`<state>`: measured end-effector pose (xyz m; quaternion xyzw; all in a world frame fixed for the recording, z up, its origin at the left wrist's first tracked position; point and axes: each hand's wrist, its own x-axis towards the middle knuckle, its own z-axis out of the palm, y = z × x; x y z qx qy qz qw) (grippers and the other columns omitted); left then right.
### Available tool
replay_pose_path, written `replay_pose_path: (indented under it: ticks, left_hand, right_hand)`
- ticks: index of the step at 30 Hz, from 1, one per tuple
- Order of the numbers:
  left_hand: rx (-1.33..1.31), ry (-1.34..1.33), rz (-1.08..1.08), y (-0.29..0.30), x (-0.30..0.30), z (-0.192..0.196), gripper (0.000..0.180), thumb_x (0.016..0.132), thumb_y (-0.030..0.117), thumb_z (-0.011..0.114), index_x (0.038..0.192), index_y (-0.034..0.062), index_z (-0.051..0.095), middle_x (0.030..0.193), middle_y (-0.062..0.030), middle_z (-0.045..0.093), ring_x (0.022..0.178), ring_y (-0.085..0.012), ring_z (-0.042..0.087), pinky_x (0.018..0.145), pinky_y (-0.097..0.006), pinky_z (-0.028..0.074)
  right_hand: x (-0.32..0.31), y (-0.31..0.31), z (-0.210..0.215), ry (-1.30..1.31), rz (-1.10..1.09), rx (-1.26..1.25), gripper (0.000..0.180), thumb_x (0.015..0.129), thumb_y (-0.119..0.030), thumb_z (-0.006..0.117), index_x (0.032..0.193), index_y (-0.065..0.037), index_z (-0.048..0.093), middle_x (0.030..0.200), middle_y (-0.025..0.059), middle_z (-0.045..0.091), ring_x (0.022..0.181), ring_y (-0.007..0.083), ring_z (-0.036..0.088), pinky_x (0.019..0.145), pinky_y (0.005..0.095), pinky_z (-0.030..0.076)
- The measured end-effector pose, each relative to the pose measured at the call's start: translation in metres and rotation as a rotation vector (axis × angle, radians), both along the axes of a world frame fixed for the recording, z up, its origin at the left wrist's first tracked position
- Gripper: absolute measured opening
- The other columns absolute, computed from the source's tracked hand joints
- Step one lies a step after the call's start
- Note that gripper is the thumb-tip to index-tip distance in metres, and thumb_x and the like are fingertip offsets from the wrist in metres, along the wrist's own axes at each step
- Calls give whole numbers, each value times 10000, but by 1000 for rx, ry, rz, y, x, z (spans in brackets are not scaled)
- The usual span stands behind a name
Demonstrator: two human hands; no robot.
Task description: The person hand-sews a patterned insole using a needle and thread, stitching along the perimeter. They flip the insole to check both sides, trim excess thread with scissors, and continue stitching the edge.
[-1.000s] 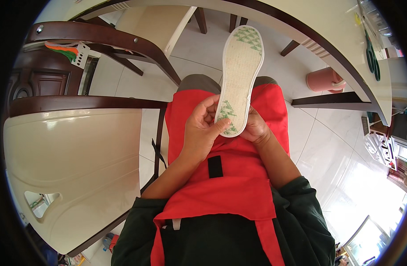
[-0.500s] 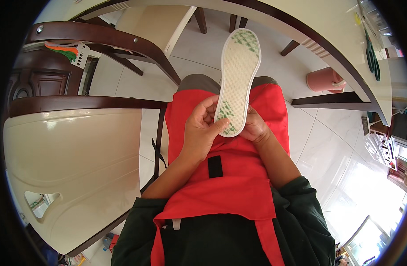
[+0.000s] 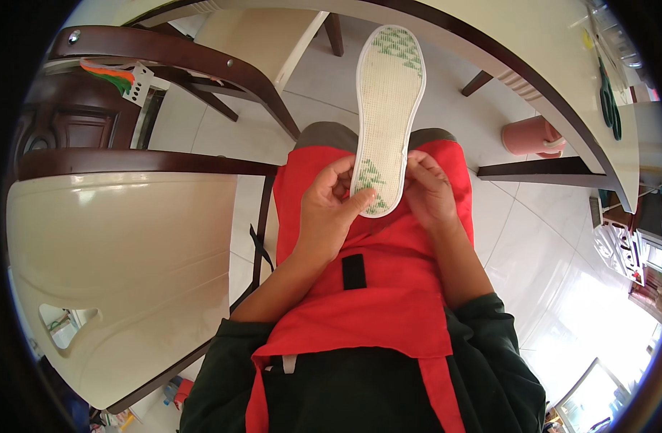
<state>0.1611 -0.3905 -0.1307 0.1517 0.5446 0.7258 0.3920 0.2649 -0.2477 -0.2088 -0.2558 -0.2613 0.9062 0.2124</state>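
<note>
A white tag (image 3: 138, 83) with orange and green threads hangs on the dark wooden chair (image 3: 165, 50) at left. Over the red apron (image 3: 378, 289), the left hand (image 3: 331, 209) and right hand (image 3: 426, 189) pinch the heel of a white mesh insole with green stitching (image 3: 386, 101), its toe pointing away. Right, a pink cup (image 3: 531, 136) stands on the floor beneath the cream counter (image 3: 533, 50).

Glossy white tiled floor (image 3: 540, 238), cream chair (image 3: 115, 274) (dark wooden frame), table (image 3: 533, 43).
</note>
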Motion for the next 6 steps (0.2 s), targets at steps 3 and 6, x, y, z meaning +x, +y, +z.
replay_pose_path:
  ticks: [3,6]
  left_hand:
    - [-25,4,21,1,-2,0,415,824,-51,622,1214,-41,481,1099,-95,584,1003,-139,564,882,-285,473]
    - [-43,-8,15,-1,-4,0,422,833,-43,616,1231,-27,476,1151,-101,564,1058,-155,547,919,-294,453]
  right_hand:
    - [7,-3,22,-5,-71,185,99,915,-66,547,993,-60,608,896,-27,569,771,59,475,712,220,393]
    - [11,-12,39,-118,14,579,127,906,-47,561,1015,-79,616,924,-43,546,792,56,458,772,231,408]
